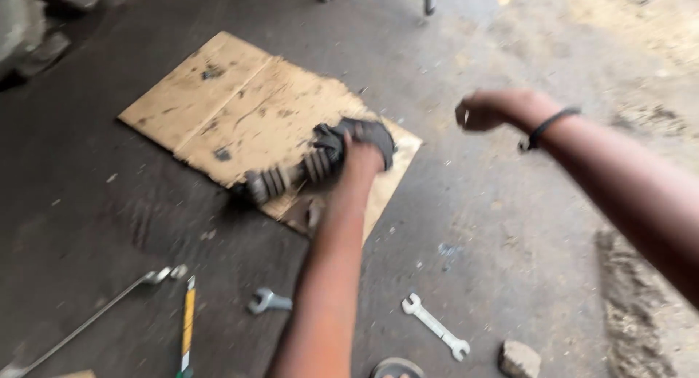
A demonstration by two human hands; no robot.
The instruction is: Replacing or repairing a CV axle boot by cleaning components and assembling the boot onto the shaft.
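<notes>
1. Left hand [362,158]: clamped on the dark, greasy end of an axle shaft [313,163]; fingers wrapped over its bulky joint, forearm reaching in from below.
2. Axle shaft: black, ribbed rubber boots, bellows-shaped, with a short metal section between them; lying across the near edge of a cardboard sheet [240,105], running left and slightly down from the left hand. Motion blur, so finer detail not readable.
3. Cardboard sheet: flat, tan, creased down the middle, torn edges, oil-stained in dark spots; resting on the floor [87,196], extending beyond and left of the left hand.
4. Right hand [482,110]: loosely curled into a fist, holding nothing visible, raised in the air well to the right of the left hand; thin dark band [547,125] on the wrist.
5. Floor: dark, rough concrete, gritty, with pale sandy patches to the right of the right hand.
6. Nearer than the left hand, on the floor: small bright open-ended spanner [435,336], short grey spanner head [266,301], long slim ring spanner [95,318], yellow-handled tool [188,321], rough stone chunk [519,359].
7. Round dark rim [397,367] at the bottom edge, cut off; kind and contents not discernible.
</notes>
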